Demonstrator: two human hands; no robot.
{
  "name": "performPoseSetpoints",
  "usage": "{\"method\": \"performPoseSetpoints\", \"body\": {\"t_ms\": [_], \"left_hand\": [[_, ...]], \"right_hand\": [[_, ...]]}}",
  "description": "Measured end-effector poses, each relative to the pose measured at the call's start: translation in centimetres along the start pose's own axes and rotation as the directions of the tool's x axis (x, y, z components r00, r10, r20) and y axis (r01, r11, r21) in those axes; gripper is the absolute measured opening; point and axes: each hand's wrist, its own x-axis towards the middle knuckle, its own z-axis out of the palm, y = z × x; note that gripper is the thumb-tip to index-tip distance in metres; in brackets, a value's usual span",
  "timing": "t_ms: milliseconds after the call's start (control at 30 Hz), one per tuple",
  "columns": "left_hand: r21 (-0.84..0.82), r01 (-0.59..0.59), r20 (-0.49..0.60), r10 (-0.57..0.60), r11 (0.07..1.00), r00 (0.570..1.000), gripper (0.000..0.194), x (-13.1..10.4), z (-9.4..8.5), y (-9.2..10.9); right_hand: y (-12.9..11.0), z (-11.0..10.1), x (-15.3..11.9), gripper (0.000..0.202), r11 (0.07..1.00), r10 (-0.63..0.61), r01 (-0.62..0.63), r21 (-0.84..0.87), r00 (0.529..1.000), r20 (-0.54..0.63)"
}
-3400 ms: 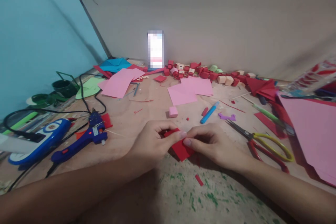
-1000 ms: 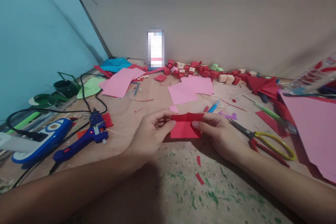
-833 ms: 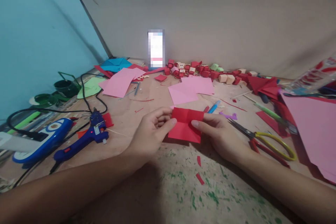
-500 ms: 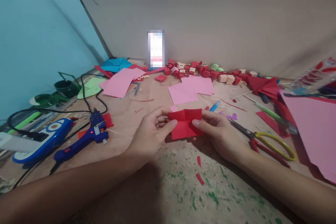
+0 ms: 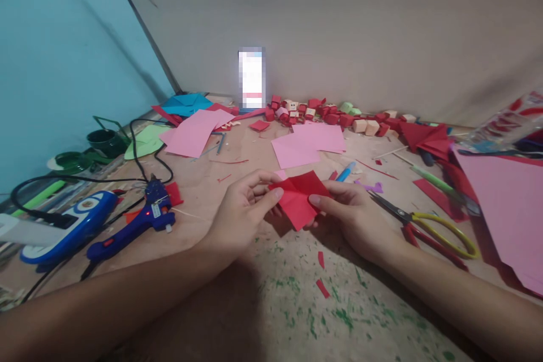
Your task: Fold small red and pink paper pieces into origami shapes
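Observation:
A small creased square of red paper [image 5: 300, 203] is held just above the table, one corner pointing toward me. My left hand [image 5: 250, 203] pinches its left side, thumb on top and fingers underneath. On the opposite side my right hand [image 5: 345, 206] grips it the same way, its fingertips partly hidden beneath the sheet. Scissors [image 5: 418, 226] with yellow and red handles lie just right of my right hand. Two red paper scraps [image 5: 321, 274] rest on the table nearer to me.
At left lie a blue glue gun [image 5: 136, 226] and a blue-white power strip [image 5: 72, 232] with black cables. Pink sheets [image 5: 297, 150], a lit phone [image 5: 252, 79] and several small paper cubes [image 5: 335, 116] sit toward the wall. A large pink sheet [image 5: 504, 215] covers the right side.
The red paper has been turned between my hands, from edge-on square to a diamond with a corner toward me. Both hands keep nearly the same place.

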Motion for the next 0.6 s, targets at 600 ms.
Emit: {"method": "performPoseSetpoints", "body": {"t_ms": [600], "left_hand": [[0.098, -0.056, -0.003, 0.057, 0.994, 0.998, 0.019, -0.45, 0.06, 0.54]], "right_hand": [[-0.26, 0.37, -0.57, 0.02, 0.999, -0.046, 0.045, 0.014, 0.999, 0.03]]}}
